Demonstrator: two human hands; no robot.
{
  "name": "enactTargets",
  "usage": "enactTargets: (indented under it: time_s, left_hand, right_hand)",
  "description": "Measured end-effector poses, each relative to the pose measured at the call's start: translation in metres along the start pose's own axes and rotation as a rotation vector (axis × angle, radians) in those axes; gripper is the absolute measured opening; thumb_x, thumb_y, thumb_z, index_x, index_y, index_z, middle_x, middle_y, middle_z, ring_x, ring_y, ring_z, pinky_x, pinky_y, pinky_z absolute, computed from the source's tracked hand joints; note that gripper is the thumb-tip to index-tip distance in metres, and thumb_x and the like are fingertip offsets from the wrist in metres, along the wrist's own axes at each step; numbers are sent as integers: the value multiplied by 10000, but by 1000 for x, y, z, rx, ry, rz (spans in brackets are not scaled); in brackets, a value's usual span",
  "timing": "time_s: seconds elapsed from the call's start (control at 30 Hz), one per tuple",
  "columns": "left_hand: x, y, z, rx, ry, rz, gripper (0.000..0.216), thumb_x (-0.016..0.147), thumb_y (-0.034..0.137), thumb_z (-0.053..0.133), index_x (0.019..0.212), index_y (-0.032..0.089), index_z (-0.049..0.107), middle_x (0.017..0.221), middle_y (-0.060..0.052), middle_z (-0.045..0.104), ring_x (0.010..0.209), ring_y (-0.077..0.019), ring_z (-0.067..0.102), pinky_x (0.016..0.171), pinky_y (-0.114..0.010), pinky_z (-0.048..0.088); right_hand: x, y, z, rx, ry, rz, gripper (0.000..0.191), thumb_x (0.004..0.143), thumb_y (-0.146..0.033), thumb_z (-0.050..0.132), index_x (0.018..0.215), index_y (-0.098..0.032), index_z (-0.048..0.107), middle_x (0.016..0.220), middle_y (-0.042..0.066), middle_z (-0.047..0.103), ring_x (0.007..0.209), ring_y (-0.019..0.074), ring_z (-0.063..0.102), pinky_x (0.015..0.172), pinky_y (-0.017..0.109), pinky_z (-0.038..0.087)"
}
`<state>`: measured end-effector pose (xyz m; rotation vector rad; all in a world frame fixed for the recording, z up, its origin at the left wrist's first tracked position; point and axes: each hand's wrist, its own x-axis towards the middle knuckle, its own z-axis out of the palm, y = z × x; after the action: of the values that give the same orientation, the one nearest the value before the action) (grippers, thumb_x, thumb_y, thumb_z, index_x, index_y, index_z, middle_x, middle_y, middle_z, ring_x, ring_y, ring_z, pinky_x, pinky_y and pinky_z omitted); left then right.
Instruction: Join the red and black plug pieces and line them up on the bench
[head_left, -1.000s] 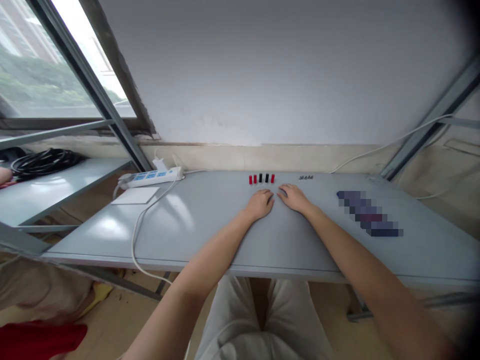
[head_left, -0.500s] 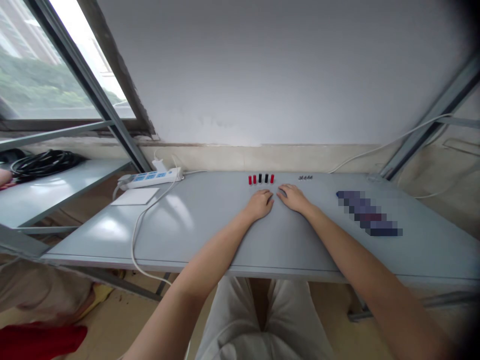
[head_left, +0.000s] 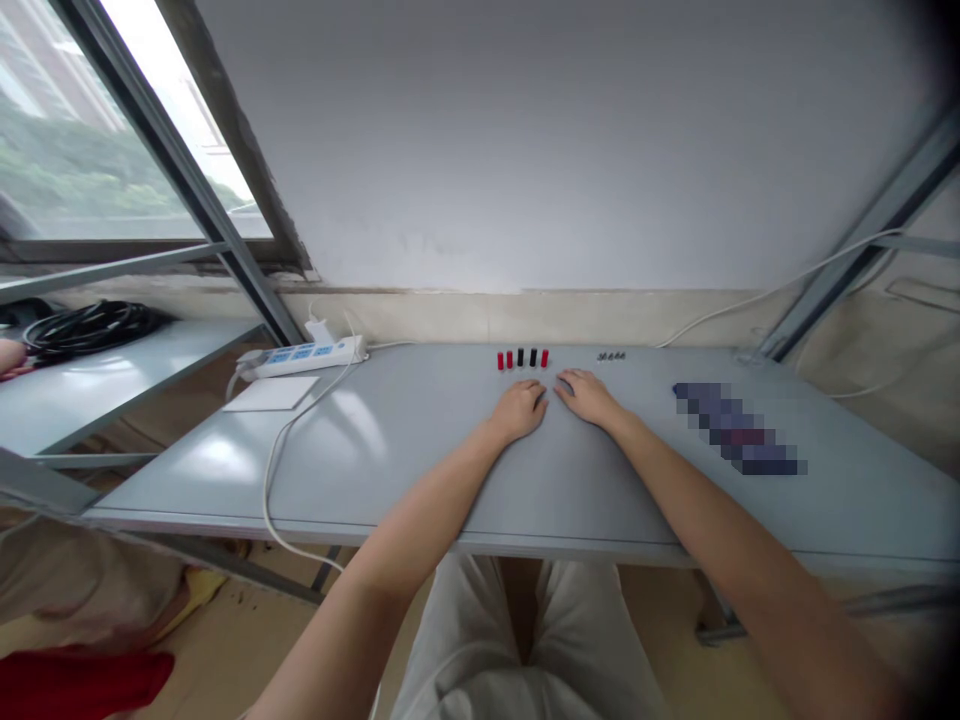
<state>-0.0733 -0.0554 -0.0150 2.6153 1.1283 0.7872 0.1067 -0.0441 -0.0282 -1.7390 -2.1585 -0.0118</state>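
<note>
My left hand [head_left: 519,408] rests on the grey table [head_left: 420,460], its fingers stretched out and nothing in it. Close to its right, my right hand [head_left: 586,396] lies palm down with its fingers apart, also holding nothing. Just beyond my hands stands a row of small upright cylinders: red ones on the left [head_left: 505,360], black ones [head_left: 527,357] in the middle and a red one [head_left: 544,358] at the right end. Past my right hand lies a short row of small dark metallic pieces [head_left: 611,357], too small to name.
A white power strip [head_left: 307,355], a flat white pad [head_left: 271,394] and a loose white cable [head_left: 267,470] occupy the table's left side. On the right lies a blurred-out dark blue object [head_left: 735,430]. Coiled black cable [head_left: 97,325] sits on the left shelf, near another person's hand [head_left: 10,355].
</note>
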Motion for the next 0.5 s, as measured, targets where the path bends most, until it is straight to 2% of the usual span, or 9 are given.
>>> enactTargets:
  time_s: [0.07, 0.17, 0.27, 0.37, 0.5]
  left_hand:
    - [0, 0, -2, -5, 22, -35, 260, 820, 195, 474, 1013, 116, 629, 1095, -131, 622, 1058, -200, 555, 965, -338, 409]
    - [1, -1, -7, 12, 75, -160, 224, 821, 184, 459, 913, 98, 645, 981, -139, 644, 954, -202, 586, 904, -341, 444]
    - [2, -4, -10, 19, 132, -269, 206, 808, 159, 455, 869, 106, 644, 951, -141, 645, 916, -202, 590, 877, -351, 453]
    - [2, -6, -11, 9, 150, -305, 193, 789, 151, 469, 855, 120, 648, 950, -135, 648, 922, -204, 588, 881, -349, 449]
    - [2, -7, -9, -29, 156, -326, 197, 774, 144, 486, 865, 121, 659, 945, -137, 652, 952, -215, 587, 907, -357, 435]
  right_hand:
    - [0, 0, -1, 12, -9, 4, 409, 881, -353, 416, 1202, -149, 566, 1280, 128, 523, 1190, 252, 456, 992, 378, 349]
    - [1, 1, -2, 49, -28, -11, 397, 872, -346, 445, 1205, -173, 575, 1308, 111, 506, 1205, 236, 452, 1007, 371, 340]
    - [1, 1, -3, 77, -68, -64, 394, 884, -360, 429, 1220, -211, 571, 1336, 92, 484, 1220, 225, 443, 1017, 380, 331]
    - [0, 0, -2, 67, -112, -76, 409, 910, -376, 367, 1257, -246, 542, 1380, 80, 434, 1258, 228, 400, 1037, 413, 300]
    - [0, -5, -1, 70, -158, -32, 452, 923, -445, 290, 1309, -302, 476, 1434, 54, 356, 1315, 260, 304, 1047, 518, 233]
